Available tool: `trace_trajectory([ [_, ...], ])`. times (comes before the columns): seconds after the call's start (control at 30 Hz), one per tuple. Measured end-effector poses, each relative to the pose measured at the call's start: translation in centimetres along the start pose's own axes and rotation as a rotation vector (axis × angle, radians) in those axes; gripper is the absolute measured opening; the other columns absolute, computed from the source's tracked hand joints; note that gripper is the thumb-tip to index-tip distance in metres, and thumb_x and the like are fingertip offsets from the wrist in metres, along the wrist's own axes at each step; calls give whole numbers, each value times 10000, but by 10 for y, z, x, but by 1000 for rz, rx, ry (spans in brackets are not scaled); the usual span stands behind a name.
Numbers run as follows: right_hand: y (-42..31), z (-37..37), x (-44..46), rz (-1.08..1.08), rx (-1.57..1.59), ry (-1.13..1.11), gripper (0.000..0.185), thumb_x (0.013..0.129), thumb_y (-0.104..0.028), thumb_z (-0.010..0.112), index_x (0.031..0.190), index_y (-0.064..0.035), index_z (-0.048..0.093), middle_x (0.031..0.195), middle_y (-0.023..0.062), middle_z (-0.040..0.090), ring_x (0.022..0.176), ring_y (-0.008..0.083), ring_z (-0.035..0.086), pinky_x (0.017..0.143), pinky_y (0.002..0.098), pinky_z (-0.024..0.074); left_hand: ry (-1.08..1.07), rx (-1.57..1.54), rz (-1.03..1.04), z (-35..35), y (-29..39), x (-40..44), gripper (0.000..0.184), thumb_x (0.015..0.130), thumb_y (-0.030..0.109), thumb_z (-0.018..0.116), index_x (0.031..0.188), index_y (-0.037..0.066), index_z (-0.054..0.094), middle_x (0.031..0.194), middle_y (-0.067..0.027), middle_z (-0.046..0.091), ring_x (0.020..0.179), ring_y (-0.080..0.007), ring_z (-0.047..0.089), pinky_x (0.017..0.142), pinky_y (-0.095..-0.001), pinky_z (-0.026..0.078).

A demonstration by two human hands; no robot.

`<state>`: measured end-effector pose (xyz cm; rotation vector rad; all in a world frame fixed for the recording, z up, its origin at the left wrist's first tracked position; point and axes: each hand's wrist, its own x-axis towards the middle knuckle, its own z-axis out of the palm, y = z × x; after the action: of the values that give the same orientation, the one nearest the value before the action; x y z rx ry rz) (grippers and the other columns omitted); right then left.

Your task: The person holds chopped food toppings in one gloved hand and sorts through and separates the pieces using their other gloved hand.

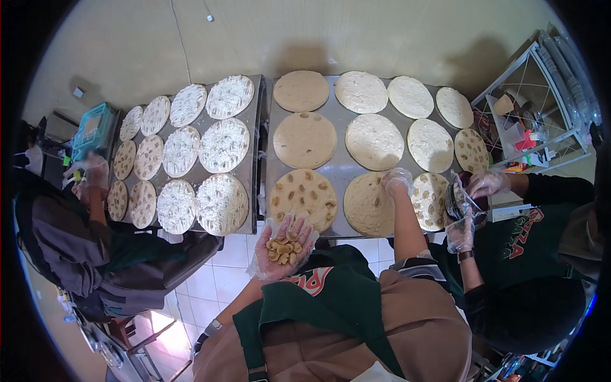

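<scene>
My left hand [280,258], in a clear plastic glove, is palm up just below the table's front edge. It cradles a small heap of light-brown food slices [284,249]. Right above it lies a round pizza base [303,197] dotted with similar slices. My right hand [398,181], gloved too, reaches down at the upper right edge of another pizza base [369,207], which has a pale spread. Its fingers are drawn together; whatever they hold is hidden. To its right lies a base with brown slices [429,200].
More bases stand in rows on the right metal table [340,162] and on the left one [256,159], several with white topping. A co-worker on the right holds a dark bowl [459,202] with gloved hands; another person [70,229] works at the left. A wire rack [531,95] stands at right.
</scene>
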<state>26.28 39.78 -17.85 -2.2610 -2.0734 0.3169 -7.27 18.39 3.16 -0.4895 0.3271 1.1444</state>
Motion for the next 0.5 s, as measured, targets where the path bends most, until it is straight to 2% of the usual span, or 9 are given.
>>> trace_trajectory([
  [0.1, -10, -27, -13, 36, 53, 4, 163, 645, -243, 604, 747, -120, 637, 751, 77, 606, 713, 236, 564, 659, 344, 435, -5, 11, 8, 8, 0, 1, 441, 821, 432, 382, 1173, 172, 440, 1258, -61, 382, 1182, -253, 321, 972, -461, 241],
  [0.2, -17, -42, -19, 29, 78, -122, 184, 682, -248, 566, 801, -131, 643, 772, 81, 611, 731, 238, 572, 674, 346, 433, -28, 25, 21, 16, 1, 5, 445, 821, 439, 385, 1176, 176, 438, 1257, -60, 383, 1180, -255, 324, 971, -459, 243],
  [0.27, -29, -69, -28, 84, 48, 34, 190, 712, -247, 531, 831, -152, 645, 782, 70, 615, 736, 237, 574, 670, 353, 431, -80, 47, 27, 20, 1, 12, 459, 825, 462, 365, 1181, 180, 435, 1261, -63, 379, 1184, -260, 318, 969, -466, 241],
  [0.4, -45, -111, -48, 104, 88, 56, 236, 745, -344, 501, 870, -195, 635, 862, 57, 618, 792, 238, 586, 699, 347, 453, -158, 101, 12, 27, -1, 25, 508, 835, 506, 284, 1207, 181, 403, 1279, -70, 354, 1195, -270, 294, 967, -478, 233],
  [0.47, -50, -121, -55, 121, 472, 72, 190, 745, -261, 549, 879, -159, 638, 820, 73, 626, 732, 200, 597, 657, 292, 453, -165, 111, 0, 32, -4, 29, 511, 835, 508, 279, 1213, 184, 395, 1288, -70, 339, 1201, -269, 285, 967, -475, 231],
  [0.5, -64, -140, -66, 109, 477, 67, 190, 745, -261, 549, 879, -159, 638, 820, 73, 626, 732, 200, 597, 657, 292, 453, -178, 126, -18, 34, -5, 31, 513, 836, 509, 275, 1220, 188, 386, 1298, -70, 324, 1206, -269, 275, 967, -473, 229],
])
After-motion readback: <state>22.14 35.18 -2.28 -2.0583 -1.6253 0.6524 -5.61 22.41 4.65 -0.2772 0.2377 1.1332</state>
